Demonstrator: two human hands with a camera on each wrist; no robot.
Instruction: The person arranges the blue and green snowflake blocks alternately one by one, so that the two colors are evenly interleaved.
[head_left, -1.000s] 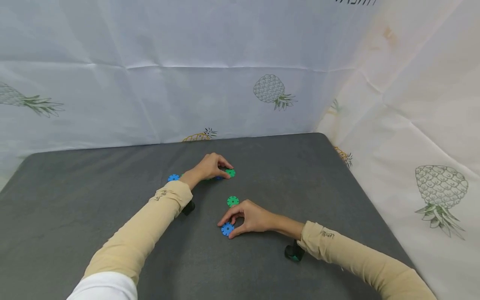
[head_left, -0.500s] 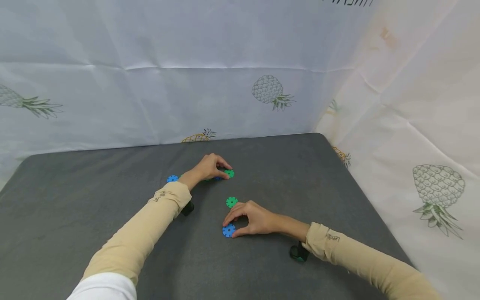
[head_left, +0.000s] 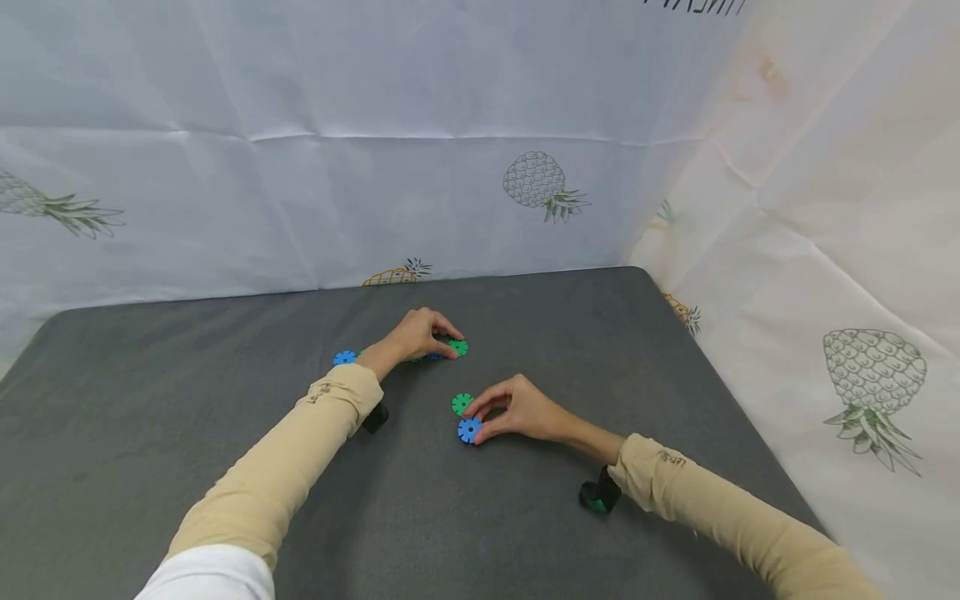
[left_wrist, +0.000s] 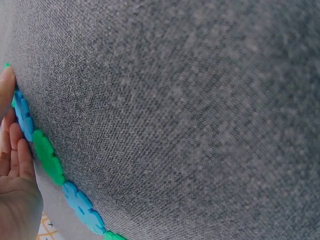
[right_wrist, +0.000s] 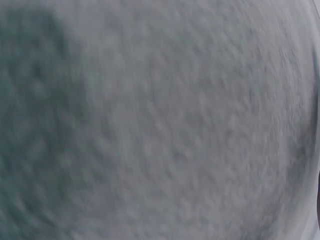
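Note:
In the head view my left hand (head_left: 414,336) pinches a green notched disc (head_left: 458,347) between thumb and fingers. That disc lies at the right end of a row of alternating blue and green discs, partly hidden behind the hand. The left wrist view shows more of the row, with a green disc (left_wrist: 48,157) and a blue disc (left_wrist: 83,207) edge to edge. My right hand (head_left: 527,410) pinches a blue notched disc (head_left: 470,430) at its edge. Just beyond it, a loose green disc (head_left: 462,404) lies on the table. The right wrist view is blurred and shows mostly grey cloth.
The grey table (head_left: 225,433) ends at a white pineapple-print curtain (head_left: 390,200) behind and on the right. At the row's left end lies a blue disc (head_left: 345,357). A dark wrist camera (head_left: 600,493) hangs under the right sleeve.
My right hand has picked up the blue disc and carried it away from me and slightly right, near the loose green disc. The left hand has kept its place on its green disc.

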